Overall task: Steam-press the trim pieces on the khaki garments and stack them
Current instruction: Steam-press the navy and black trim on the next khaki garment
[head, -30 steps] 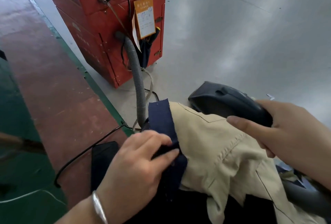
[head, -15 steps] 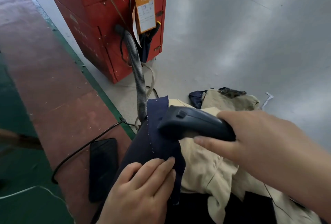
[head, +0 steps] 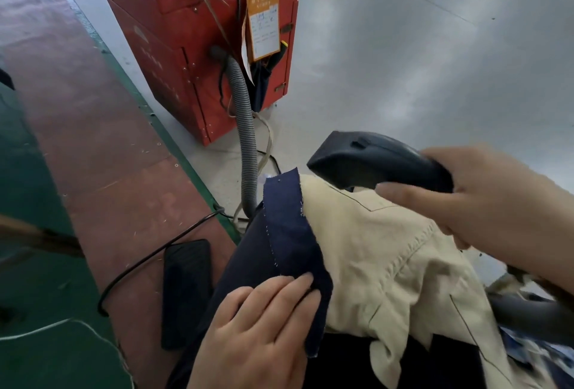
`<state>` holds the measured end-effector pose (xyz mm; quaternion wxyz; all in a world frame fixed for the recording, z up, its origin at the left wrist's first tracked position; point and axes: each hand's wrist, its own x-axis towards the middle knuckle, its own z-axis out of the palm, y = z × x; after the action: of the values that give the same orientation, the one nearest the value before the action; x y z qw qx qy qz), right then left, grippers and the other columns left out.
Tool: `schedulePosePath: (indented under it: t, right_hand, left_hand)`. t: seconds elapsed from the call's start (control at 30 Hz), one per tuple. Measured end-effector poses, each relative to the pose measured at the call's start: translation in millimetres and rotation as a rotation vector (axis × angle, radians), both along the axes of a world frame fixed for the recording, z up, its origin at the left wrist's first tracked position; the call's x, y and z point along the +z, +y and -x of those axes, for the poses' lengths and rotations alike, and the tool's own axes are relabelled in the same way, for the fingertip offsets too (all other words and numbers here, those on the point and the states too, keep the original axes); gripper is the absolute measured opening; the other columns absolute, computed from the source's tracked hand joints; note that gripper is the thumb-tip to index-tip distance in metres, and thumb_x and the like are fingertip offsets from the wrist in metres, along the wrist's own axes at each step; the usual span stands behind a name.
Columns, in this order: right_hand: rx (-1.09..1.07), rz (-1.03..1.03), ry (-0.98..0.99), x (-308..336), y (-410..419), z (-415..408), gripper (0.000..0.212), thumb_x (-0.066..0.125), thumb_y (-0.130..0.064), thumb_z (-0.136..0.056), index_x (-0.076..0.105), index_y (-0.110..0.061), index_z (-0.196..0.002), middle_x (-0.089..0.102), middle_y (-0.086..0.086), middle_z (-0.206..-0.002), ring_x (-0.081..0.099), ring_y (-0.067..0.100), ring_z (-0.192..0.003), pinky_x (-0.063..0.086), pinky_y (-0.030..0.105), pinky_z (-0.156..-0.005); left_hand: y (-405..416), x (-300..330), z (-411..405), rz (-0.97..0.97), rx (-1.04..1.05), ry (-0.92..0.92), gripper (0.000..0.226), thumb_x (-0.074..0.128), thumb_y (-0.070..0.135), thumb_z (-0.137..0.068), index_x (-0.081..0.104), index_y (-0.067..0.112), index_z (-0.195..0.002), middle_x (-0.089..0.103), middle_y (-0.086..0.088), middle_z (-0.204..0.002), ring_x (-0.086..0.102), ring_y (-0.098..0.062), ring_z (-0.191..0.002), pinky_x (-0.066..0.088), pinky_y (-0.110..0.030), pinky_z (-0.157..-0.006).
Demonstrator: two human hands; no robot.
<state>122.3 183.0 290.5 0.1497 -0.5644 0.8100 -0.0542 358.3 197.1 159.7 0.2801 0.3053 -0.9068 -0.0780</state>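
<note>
Your left hand [head: 261, 326] pressing flat, fingers straight, on the navy blue fabric trim strip [head: 292, 233], crumpled khaki cotton garment [head: 372, 258] beside it, your right hand [head: 484, 202] gripping the dark plastic steam iron [head: 372, 160] above.

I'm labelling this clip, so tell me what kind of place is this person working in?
Most likely a garment factory's pressing station. The right hand grips a steam iron above a khaki garment with navy trim, and a red machine cabinet with a ribbed hose stands on the painted floor.
</note>
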Motion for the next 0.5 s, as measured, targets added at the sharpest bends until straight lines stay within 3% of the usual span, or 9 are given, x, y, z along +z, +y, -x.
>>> schedulePosePath:
  t: [0.1,0.13,0.2,0.23,0.37,0.5]
  right_hand:
    - [0.144,-0.082,0.081,18,38,-26,0.065,0.024,-0.096,-0.055,0.051,-0.047,-0.089,0.056,-0.039,-0.074,0.055,0.003,-0.050,0.043,0.028,-0.044]
    - [0.176,-0.164,0.128,19,43,-35,0.066,0.017,-0.096,-0.053,0.044,-0.051,-0.092,0.054,-0.041,-0.081,0.052,0.003,-0.049,0.040,0.024,-0.046]
    - [0.204,-0.315,0.220,16,45,-51,0.061,0.010,-0.093,-0.055,0.034,-0.051,-0.093,0.057,-0.014,-0.076,0.045,-0.001,-0.055,0.037,0.019,-0.051]
    - [0.213,-0.352,0.251,13,44,-56,0.056,0.011,-0.091,-0.059,0.032,-0.049,-0.089,0.051,-0.011,-0.071,0.041,-0.001,-0.058,0.034,0.018,-0.052]
    - [0.162,-0.328,0.347,5,24,-61,0.053,0.010,-0.085,-0.065,0.032,-0.038,-0.076,0.045,-0.012,-0.068,0.037,0.001,-0.055,0.024,0.023,-0.047]
    - [0.022,-0.129,0.258,-14,-22,-37,0.047,0.040,-0.076,-0.084,0.040,-0.030,-0.073,0.052,-0.010,-0.070,0.048,0.008,-0.058,0.030,0.026,-0.048]
  left_hand:
    - [4,2,3,-0.035,0.007,-0.009,0.031,0.053,0.023,-0.076,0.076,0.027,-0.096,0.066,0.013,-0.117,0.065,-0.005,-0.102,0.042,-0.029,-0.076]
    - [4,2,4,-0.030,0.010,-0.004,0.030,0.053,0.022,-0.076,0.076,0.026,-0.095,0.067,0.012,-0.116,0.065,-0.006,-0.101,0.043,-0.029,-0.076]
    - [6,2,5,-0.002,0.011,-0.002,0.029,0.053,0.022,-0.077,0.076,0.024,-0.094,0.068,0.009,-0.114,0.066,-0.007,-0.100,0.043,-0.030,-0.075]
    - [6,1,6,0.015,0.008,-0.006,0.028,0.054,0.022,-0.078,0.077,0.023,-0.094,0.068,0.007,-0.114,0.066,-0.008,-0.100,0.043,-0.029,-0.074]
    - [6,0,7,0.055,0.019,0.005,0.031,0.047,0.018,-0.085,0.078,0.022,-0.088,0.070,0.007,-0.109,0.068,-0.007,-0.094,0.043,-0.028,-0.071]
    - [4,-1,9,0.086,0.005,0.006,0.028,0.051,0.018,-0.080,0.078,0.022,-0.088,0.071,0.006,-0.108,0.068,-0.007,-0.091,0.041,-0.028,-0.070]
